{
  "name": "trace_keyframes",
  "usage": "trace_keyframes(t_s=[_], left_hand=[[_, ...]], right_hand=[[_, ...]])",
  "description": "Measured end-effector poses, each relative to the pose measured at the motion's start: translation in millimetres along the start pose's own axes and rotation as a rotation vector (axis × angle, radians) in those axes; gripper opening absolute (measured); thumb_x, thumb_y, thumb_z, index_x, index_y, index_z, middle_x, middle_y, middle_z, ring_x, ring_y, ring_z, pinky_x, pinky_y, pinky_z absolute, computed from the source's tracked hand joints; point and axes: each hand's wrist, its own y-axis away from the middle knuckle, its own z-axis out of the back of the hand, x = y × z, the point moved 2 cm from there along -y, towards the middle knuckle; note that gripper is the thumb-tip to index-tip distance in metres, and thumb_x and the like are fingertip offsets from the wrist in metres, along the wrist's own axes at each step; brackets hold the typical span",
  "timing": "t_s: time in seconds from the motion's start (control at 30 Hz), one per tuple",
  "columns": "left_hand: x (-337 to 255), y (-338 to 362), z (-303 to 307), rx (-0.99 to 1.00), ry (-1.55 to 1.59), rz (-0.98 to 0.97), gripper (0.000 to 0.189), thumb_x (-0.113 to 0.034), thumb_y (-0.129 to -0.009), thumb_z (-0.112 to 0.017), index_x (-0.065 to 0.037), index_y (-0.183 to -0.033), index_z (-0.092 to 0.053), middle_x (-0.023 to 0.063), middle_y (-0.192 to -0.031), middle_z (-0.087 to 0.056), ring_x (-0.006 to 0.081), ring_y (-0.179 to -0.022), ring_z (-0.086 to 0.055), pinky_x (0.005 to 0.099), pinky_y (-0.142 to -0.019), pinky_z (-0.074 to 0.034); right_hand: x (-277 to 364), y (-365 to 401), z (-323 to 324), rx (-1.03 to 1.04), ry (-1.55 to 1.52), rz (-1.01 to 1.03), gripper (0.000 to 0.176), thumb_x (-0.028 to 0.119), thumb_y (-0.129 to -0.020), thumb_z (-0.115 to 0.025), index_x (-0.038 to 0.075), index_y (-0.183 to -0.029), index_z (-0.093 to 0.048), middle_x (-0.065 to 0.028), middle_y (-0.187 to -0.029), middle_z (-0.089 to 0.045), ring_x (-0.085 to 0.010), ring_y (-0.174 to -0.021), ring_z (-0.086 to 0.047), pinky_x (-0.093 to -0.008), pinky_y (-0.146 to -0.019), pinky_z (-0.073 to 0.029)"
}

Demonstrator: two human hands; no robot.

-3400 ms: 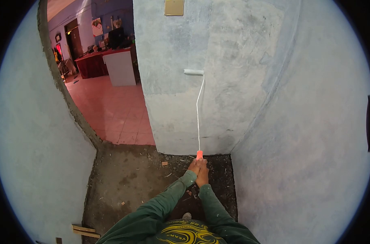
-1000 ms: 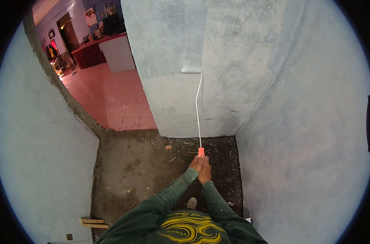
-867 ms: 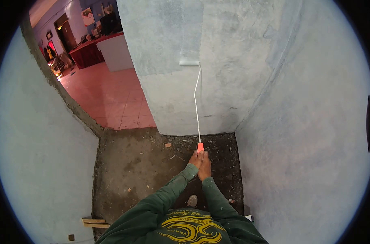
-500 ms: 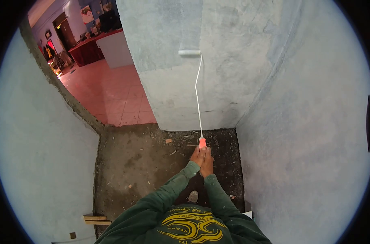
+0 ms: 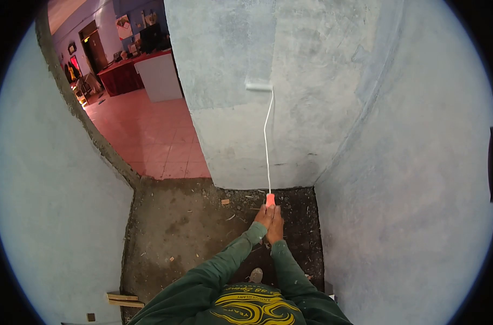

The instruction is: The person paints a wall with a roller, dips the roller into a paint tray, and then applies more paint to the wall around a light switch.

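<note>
My left hand (image 5: pixel 264 218) and my right hand (image 5: pixel 276 226) are closed together around the orange handle of a paint roller (image 5: pixel 271 199). A thin white rod runs up from the handle, slightly bent along its length. At its far end the pale roller sleeve (image 5: pixel 259 86) lies sideways against the wall ahead (image 5: pixel 230 146). Around and above the sleeve the wall looks bluish grey; lower down it is paler, with patches and stains. The hands overlap, so part of the grip is hidden.
A side wall (image 5: pixel 398 206) stands close on the right, another (image 5: pixel 62 195) on the left. Small debris litters the rough floor (image 5: pixel 171 227). Wood pieces (image 5: pixel 125 300) lie at lower left. Through the opening are pink tiles (image 5: pixel 154 135) and a red-topped counter (image 5: pixel 122 76).
The whole scene sits a little lower in view, as if my head tilted up. The roller sleeve stays at about the same part of the wall, both hands still on the handle.
</note>
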Motion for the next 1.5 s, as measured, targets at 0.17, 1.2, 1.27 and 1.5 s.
trace_keyframes(t_s=[0.17, 1.2, 1.27, 1.5], left_hand=[[-29.1, -11.4, 3.0, -0.034, 0.111, -0.147, 0.048, -0.046, -0.090, -0.041, 0.001, -0.096, -0.048, 0.0148, -0.086, -0.055, 0.0250, -0.081, -0.053, 0.0369, -0.074, -0.042], [1.7, 25.7, 3.6, -0.027, 0.092, -0.097, 0.047, -0.045, -0.090, -0.042, 0.001, -0.099, -0.046, 0.0196, -0.090, -0.055, 0.0311, -0.085, -0.055, 0.0393, -0.077, -0.042], [23.6, 23.3, 2.5, -0.014, 0.075, -0.049, 0.046, -0.045, -0.090, -0.041, 0.000, -0.099, -0.047, 0.0171, -0.089, -0.055, 0.0276, -0.084, -0.055, 0.0380, -0.077, -0.043], [36.4, 2.6, 10.3, -0.009, 0.106, -0.017, 0.045, -0.043, -0.091, -0.041, 0.000, -0.098, -0.048, 0.0137, -0.089, -0.056, 0.0223, -0.084, -0.054, 0.0361, -0.076, -0.043]], right_hand=[[27.2, -11.2, 6.0, -0.019, -0.052, 0.075, 0.026, 0.028, -0.094, -0.041, 0.003, -0.097, -0.040, -0.0239, -0.080, -0.060, -0.0405, -0.078, -0.061, -0.0433, -0.060, -0.045], [-7.3, 19.7, -3.8, 0.032, 0.042, 0.071, 0.026, 0.028, -0.091, -0.046, 0.003, -0.097, -0.040, -0.0222, -0.083, -0.058, -0.0414, -0.082, -0.060, -0.0435, -0.062, -0.045], [-16.1, 25.6, -9.0, 0.039, 0.026, 0.030, 0.027, 0.029, -0.091, -0.045, 0.003, -0.097, -0.040, -0.0229, -0.083, -0.058, -0.0423, -0.083, -0.059, -0.0442, -0.063, -0.045], [-17.1, 14.7, -21.2, 0.016, 0.017, -0.009, 0.029, 0.031, -0.092, -0.043, 0.003, -0.098, -0.042, -0.0237, -0.087, -0.060, -0.0428, -0.085, -0.059, -0.0458, -0.063, -0.045]])
